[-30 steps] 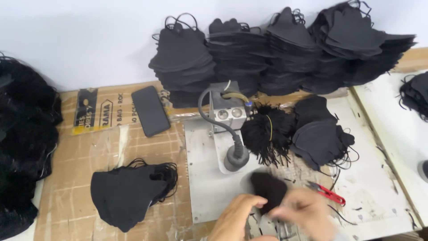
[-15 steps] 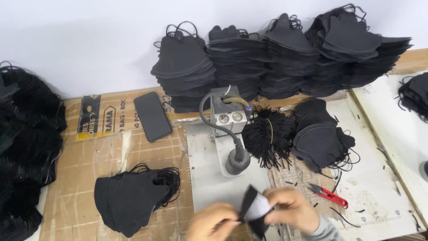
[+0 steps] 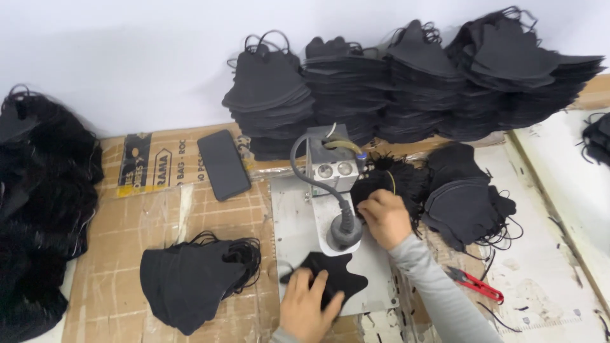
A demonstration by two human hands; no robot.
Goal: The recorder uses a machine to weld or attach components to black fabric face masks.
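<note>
Your left hand (image 3: 309, 306) lies flat, fingers spread, pressing one black mask (image 3: 333, 279) onto the grey metal plate (image 3: 295, 219), just in front of the welding head (image 3: 345, 232). The mask's long axis runs left to right across the plate, its pointed lobes aimed away from you and to the right. Your right hand (image 3: 384, 218) is curled, fingers pinching into the bundle of black ear loops (image 3: 397, 181) just right of the welding head. Left of the plate sits one small pile of finished masks (image 3: 190, 286); right of it another loose pile (image 3: 467, 203). Behind it, four tall stacks (image 3: 406, 82) stand against the wall. One phone (image 3: 223, 164) lies left of the plate, one pair of red-handled snips (image 3: 475, 284) to its right.
</note>
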